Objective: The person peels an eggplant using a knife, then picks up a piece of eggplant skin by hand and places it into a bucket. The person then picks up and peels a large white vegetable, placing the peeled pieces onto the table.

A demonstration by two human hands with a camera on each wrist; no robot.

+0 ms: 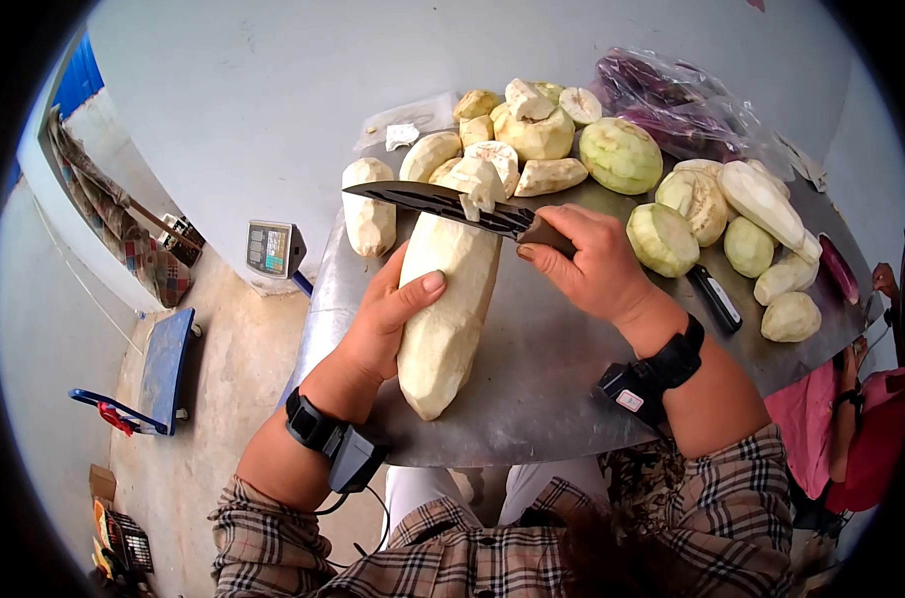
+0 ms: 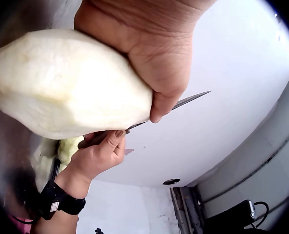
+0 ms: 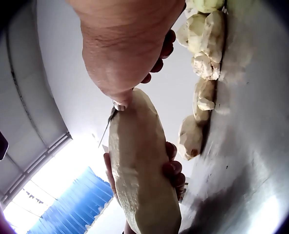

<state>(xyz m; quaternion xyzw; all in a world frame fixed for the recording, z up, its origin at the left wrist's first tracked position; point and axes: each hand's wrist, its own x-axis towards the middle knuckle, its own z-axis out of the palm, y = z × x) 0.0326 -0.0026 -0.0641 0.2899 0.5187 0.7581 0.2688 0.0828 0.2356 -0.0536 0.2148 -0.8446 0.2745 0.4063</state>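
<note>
A long peeled eggplant [image 1: 448,309] stands tilted up over the table, its lower end toward the body. My left hand [image 1: 385,314] grips it from the left side, thumb lying across its pale flesh. In my right hand [image 1: 600,261] is the handle of a large knife [image 1: 403,195], whose dark blade crosses the eggplant's upper end. A small pale scrap [image 1: 478,206] clings to the blade. The left wrist view shows the eggplant [image 2: 61,85] large, with the knife tip beyond my thumb. In the right wrist view, my right hand [image 3: 127,48] hides most of the knife.
Several peeled eggplants [image 1: 620,155] and cut pieces lie along the metal table's [image 1: 552,389] far side. A plastic bag [image 1: 672,100] holds purple eggplants. A black-handled tool [image 1: 716,299] lies at right; another person's red clothing [image 1: 876,439] shows beyond. Left stand a scale [image 1: 271,247] and blue trolley [image 1: 165,369].
</note>
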